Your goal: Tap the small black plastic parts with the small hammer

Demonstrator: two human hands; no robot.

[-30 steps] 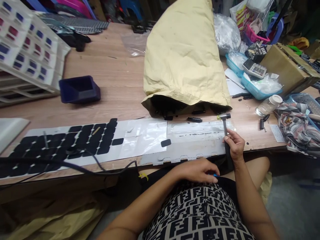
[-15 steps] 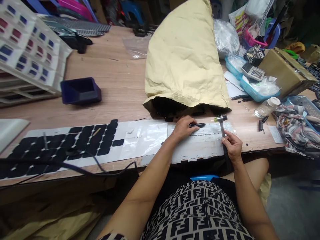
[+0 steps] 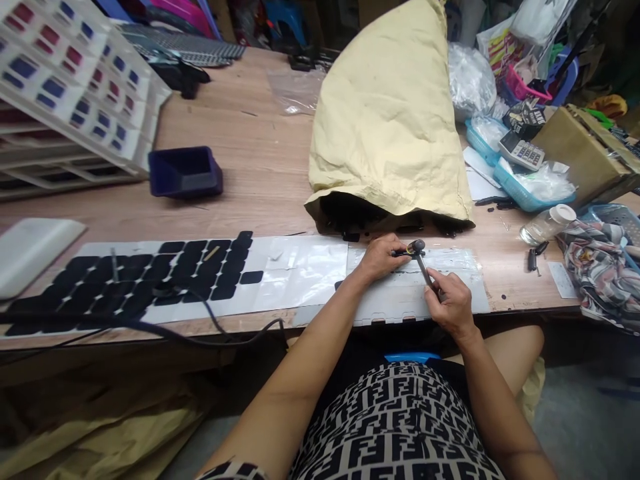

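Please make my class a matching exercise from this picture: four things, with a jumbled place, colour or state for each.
Things
1. hammer
2. sack
3. jar
4. small box

Descriptions
A. dark purple
B. topped with a white lid
C. in the right hand
D. mouth open towards the person

Pairs: 1-C, 2-D, 3-B, 4-A

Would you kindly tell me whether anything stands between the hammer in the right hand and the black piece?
Nothing visible does: the hammer head overlaps the black piece in this view, though contact cannot be judged. The left hand grips the piece close beside, not between them.
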